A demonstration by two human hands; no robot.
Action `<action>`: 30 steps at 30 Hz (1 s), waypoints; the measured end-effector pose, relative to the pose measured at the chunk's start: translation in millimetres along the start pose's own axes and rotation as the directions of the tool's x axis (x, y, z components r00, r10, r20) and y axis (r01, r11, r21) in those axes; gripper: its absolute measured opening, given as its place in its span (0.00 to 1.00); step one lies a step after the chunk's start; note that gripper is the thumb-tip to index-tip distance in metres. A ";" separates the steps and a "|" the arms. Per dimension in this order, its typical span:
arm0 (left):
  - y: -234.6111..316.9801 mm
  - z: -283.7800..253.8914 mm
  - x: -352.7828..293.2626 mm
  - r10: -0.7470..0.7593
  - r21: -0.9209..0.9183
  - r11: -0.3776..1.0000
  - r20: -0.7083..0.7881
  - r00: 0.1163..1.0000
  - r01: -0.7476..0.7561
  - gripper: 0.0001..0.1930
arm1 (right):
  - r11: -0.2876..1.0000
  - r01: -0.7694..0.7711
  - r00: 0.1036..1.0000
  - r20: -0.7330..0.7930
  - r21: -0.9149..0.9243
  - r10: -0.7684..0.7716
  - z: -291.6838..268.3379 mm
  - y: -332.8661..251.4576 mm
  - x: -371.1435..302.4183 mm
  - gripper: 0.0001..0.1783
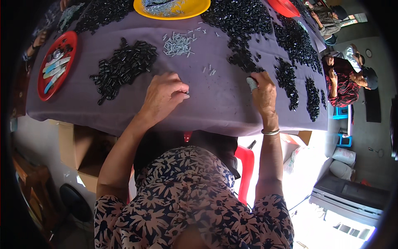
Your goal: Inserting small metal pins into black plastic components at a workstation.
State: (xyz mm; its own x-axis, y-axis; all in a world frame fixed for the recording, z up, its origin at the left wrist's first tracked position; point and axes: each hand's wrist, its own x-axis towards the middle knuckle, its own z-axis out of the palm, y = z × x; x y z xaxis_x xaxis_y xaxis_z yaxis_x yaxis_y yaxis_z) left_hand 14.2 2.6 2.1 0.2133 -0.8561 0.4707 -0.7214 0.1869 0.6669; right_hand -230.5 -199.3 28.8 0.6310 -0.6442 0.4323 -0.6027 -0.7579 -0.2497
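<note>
My left hand (163,96) is over the near part of the cloth-covered table, thumb and fingers pinched together. A tiny piece shows at its fingertips, too small to name. My right hand (264,92), its thumb wrapped in a whitish covering (251,83), has its fingers closed at the near end of a trail of small black pieces (242,60). Whatever those fingers hold is hidden. Left of my left hand lies a heap of black tubular pieces (126,66). Beyond, between my hands, sit a pile of small silvery pins (177,44) and a few loose pins (211,71).
A red tray (44,93) with knife-like tools stands at the left edge. At the far side are a yellow dish (172,16) of pins and a red bowl (284,7). More black heaps (298,45) cover the right. Other people (346,81) sit around the table.
</note>
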 end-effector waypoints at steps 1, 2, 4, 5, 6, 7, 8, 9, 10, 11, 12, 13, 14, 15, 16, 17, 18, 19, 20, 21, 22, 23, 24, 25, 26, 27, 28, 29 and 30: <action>-0.2 -0.1 -0.5 -0.007 -0.006 1.000 0.016 1.000 0.007 0.08 | 0.999 -0.001 1.000 -0.003 -0.054 0.001 3.6 -0.8 -0.8 0.07; -0.6 -0.8 -2.5 -0.017 -0.013 1.000 0.033 0.999 0.017 0.08 | 0.999 0.004 1.000 0.002 -0.046 -0.004 5.2 -2.6 -0.8 0.07; -2.7 0.2 -3.5 -0.003 -0.006 1.000 0.029 1.000 0.003 0.08 | 1.000 0.002 1.000 -0.018 -0.007 -0.002 5.9 -3.7 -0.1 0.08; -3.5 0.6 -2.9 0.018 -0.006 1.000 0.024 1.000 -0.018 0.07 | 0.998 -0.028 1.000 0.003 0.051 0.028 2.5 -4.4 0.8 0.08; -3.7 0.5 -2.4 0.003 0.002 1.000 0.021 1.000 -0.003 0.07 | 0.998 -0.021 1.000 0.014 0.062 0.020 0.5 -4.0 1.4 0.08; -3.6 0.4 -1.7 0.013 -0.004 1.000 0.019 1.000 -0.013 0.07 | 0.995 0.001 1.000 0.009 0.105 -0.002 -0.6 -3.8 1.7 0.07; -3.6 2.8 0.6 0.030 -0.017 0.999 0.019 0.999 -0.030 0.07 | 0.990 0.017 1.000 0.002 0.141 -0.018 -2.6 -5.1 0.6 0.07; -4.3 2.6 1.1 0.034 -0.013 0.999 0.022 0.999 -0.034 0.06 | 0.968 -0.079 0.997 0.025 0.236 0.076 -2.9 -18.3 0.5 0.07; -5.1 2.1 0.6 0.019 -0.003 1.000 0.019 1.000 -0.019 0.06 | 0.966 -0.073 0.997 0.035 0.249 0.067 -3.5 -34.2 0.2 0.07; -6.2 3.5 1.1 0.027 -0.014 1.000 0.017 0.999 -0.027 0.06 | 0.890 -0.145 0.987 0.121 0.433 0.102 -5.6 -51.3 -1.6 0.07; -6.5 3.8 1.1 0.037 -0.023 0.999 0.013 0.999 -0.036 0.06 | 0.774 -0.223 0.970 0.211 0.593 0.118 -3.4 -65.6 -3.4 0.06; -6.9 4.1 0.0 0.031 -0.019 0.999 0.011 0.999 -0.031 0.06 | 0.763 -0.139 0.978 0.207 0.631 0.006 4.6 -75.7 -7.2 0.07; -7.8 4.2 -1.9 0.022 -0.012 1.000 0.012 1.000 -0.021 0.06 | 0.760 -0.136 0.977 0.211 0.636 -0.002 9.7 -88.5 -6.5 0.07; -7.8 4.6 -2.6 0.016 -0.009 1.000 0.015 1.000 -0.015 0.07 | 0.732 -0.097 0.970 0.230 0.674 -0.083 10.8 -101.7 -4.6 0.08; -7.1 4.9 -2.5 0.012 -0.009 1.000 0.011 1.000 -0.012 0.07 | 0.701 -0.062 0.956 0.244 0.711 -0.163 9.9 -109.5 -2.0 0.09; -5.7 4.7 -2.3 0.015 -0.002 1.000 0.006 1.000 -0.015 0.07 | 0.752 0.038 0.939 0.234 0.658 -0.253 9.2 -111.0 3.0 0.12; -4.9 4.6 -2.1 0.018 0.004 1.000 0.000 1.000 -0.018 0.07 | 0.751 0.041 0.937 0.236 0.659 -0.258 8.1 -114.1 5.5 0.12; -5.1 4.6 -2.1 0.015 0.004 1.000 -0.005 1.000 -0.015 0.07 | 0.777 0.088 0.928 0.231 0.623 -0.291 7.3 -117.3 7.7 0.13; -5.3 5.1 -2.3 0.020 0.006 1.000 -0.004 1.000 -0.020 0.07 | 0.800 0.136 0.919 0.228 0.585 -0.323 7.3 -119.8 8.9 0.14; -5.5 5.5 -2.4 0.025 0.008 1.000 -0.003 1.000 -0.025 0.07 | 0.799 0.138 0.916 0.231 0.585 -0.327 8.4 -121.8 9.8 0.14; -5.4 5.9 -2.4 0.021 0.008 1.000 -0.007 1.000 -0.021 0.07 | 0.792 0.178 0.909 0.210 0.584 -0.359 9.8 -123.8 10.8 0.14; -5.8 5.9 -3.1 0.020 0.007 1.000 -0.013 1.000 -0.020 0.07 | 0.783 0.216 0.901 0.190 0.583 -0.390 11.7 -125.8 11.5 0.14; -6.1 6.1 -3.8 0.020 0.007 1.000 -0.018 1.000 -0.020 0.08 | 0.782 0.217 0.899 0.192 0.585 -0.393 12.5 -127.5 12.8 0.14; -6.3 6.0 -4.4 0.016 0.008 1.000 -0.021 1.000 -0.015 0.08 | 0.780 0.215 0.892 0.206 0.588 -0.402 12.7 -129.7 14.8 0.13; -6.1 5.8 -3.9 0.012 0.014 1.000 -0.015 1.000 -0.012 0.08 | 0.779 0.213 0.885 0.221 0.590 -0.410 11.9 -131.6 17.2 0.13; -5.7 5.6 -3.6 0.008 0.021 1.000 -0.010 1.000 -0.008 0.08 | 0.778 0.214 0.884 0.223 0.590 -0.412 10.7 -132.6 19.4 0.13; -4.9 5.0 -3.2 0.005 0.021 1.000 -0.011 1.000 -0.005 0.08 | 0.793 0.203 0.871 0.265 0.574 -0.415 8.9 -132.7 21.6 0.12; -3.8 4.4 -2.3 0.005 0.026 1.000 -0.002 1.000 -0.005 0.08 | 0.808 0.194 0.856 0.306 0.556 -0.416 7.0 -132.4 24.1 0.12; -3.2 4.4 -1.9 0.005 0.031 1.000 0.009 1.000 -0.005 0.08 | 0.808 0.194 0.855 0.308 0.556 -0.417 5.9 -131.9 26.7 0.12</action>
State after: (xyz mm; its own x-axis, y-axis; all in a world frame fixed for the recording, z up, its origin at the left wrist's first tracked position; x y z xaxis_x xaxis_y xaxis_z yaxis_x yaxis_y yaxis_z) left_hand 13.2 1.6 -3.5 0.2040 -0.8592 0.4692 -0.7426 0.1766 0.6461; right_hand -131.3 -117.2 68.2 0.9414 -0.2664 0.2071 -0.0928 -0.7945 -0.6002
